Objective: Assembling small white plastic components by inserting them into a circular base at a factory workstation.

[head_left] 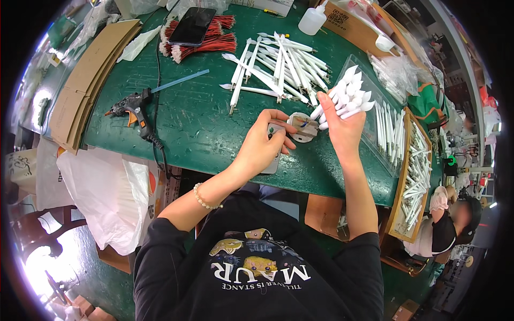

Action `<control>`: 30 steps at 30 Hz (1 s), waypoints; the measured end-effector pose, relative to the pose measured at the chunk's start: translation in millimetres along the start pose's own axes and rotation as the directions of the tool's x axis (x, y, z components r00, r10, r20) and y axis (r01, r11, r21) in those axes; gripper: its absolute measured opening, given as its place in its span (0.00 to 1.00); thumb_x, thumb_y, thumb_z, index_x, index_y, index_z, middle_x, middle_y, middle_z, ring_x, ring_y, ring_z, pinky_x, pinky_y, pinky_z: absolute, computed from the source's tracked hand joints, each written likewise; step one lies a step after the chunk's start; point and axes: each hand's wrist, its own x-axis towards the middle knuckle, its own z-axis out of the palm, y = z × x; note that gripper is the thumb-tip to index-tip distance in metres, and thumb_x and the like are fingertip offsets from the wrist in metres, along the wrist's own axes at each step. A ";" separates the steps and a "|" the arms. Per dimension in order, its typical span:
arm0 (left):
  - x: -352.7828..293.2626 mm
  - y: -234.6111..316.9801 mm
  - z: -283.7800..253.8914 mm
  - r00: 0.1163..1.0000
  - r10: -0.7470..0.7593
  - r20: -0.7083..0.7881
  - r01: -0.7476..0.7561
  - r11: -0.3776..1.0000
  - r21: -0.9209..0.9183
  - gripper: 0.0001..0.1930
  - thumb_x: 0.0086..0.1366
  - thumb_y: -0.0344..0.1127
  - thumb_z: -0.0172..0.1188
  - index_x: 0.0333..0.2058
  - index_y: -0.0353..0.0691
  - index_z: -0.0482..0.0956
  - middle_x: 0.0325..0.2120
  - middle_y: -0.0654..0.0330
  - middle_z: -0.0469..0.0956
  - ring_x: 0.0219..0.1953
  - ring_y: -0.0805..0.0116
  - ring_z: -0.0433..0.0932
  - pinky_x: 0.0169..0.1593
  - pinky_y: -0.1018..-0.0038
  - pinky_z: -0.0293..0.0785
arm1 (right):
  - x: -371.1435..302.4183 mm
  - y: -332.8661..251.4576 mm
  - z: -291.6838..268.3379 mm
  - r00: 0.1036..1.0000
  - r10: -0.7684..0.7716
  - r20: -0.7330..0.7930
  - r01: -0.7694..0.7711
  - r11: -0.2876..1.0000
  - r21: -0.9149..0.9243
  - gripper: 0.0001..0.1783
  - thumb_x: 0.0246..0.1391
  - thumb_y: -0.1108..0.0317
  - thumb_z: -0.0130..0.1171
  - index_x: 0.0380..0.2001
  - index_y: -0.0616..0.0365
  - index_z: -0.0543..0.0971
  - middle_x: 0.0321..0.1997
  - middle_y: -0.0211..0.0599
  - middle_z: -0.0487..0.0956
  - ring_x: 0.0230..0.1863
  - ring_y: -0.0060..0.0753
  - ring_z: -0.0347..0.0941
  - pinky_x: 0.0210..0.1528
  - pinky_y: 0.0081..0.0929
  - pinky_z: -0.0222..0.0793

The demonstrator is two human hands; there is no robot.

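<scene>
My right hand [342,128] is closed round a bunch of white candle-shaped sticks [350,91] with flame-shaped tips, fanning up and to the right. Left of it, a round shiny silver disc [304,134] lies on the green table, with something small and dark on top. My left hand [261,144] hovers by the disc's left edge, fingers curved and apart, and nothing shows in them. Beneath those fingers is a flat grey device [272,165], partly hidden. Beyond both hands spreads a loose pile of similar white sticks [286,67], metal ends showing.
A black glue gun [136,109] with a bluish stick lies left. Farther back are a phone [193,25] on red wire bundles [217,43] and a white bottle [312,20]. Right stand a clear tray [383,158] and a wooden tray [399,227] of sticks; another person sits beyond.
</scene>
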 end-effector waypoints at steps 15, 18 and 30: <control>0.2 -1.2 -0.6 1.000 -0.020 0.009 0.020 1.000 0.004 0.15 0.65 0.23 0.44 0.50 0.30 0.60 0.41 0.47 0.75 0.33 0.68 0.78 0.36 0.76 0.74 | -3.1 4.6 -0.3 0.997 -0.070 0.036 0.070 0.997 0.019 0.06 0.54 0.73 0.64 0.32 0.61 0.76 0.26 0.23 0.74 0.25 0.11 0.66 0.26 0.15 0.61; 0.9 -2.8 -1.3 1.000 -0.021 0.011 0.021 1.000 -0.002 0.15 0.65 0.23 0.44 0.51 0.30 0.60 0.39 0.47 0.76 0.33 0.68 0.78 0.36 0.76 0.74 | -4.2 6.2 -2.5 0.999 -0.011 0.050 0.010 0.999 0.033 0.06 0.54 0.73 0.64 0.32 0.62 0.76 0.26 0.23 0.75 0.26 0.11 0.67 0.26 0.15 0.61; -1.4 4.9 1.0 0.996 -0.082 0.044 0.084 0.996 -0.039 0.15 0.66 0.23 0.45 0.50 0.31 0.61 0.34 0.48 0.79 0.32 0.67 0.81 0.34 0.76 0.77 | -3.3 5.9 -0.3 0.996 -0.083 0.030 0.082 0.996 0.033 0.07 0.55 0.72 0.64 0.33 0.63 0.76 0.27 0.24 0.75 0.26 0.12 0.68 0.27 0.15 0.62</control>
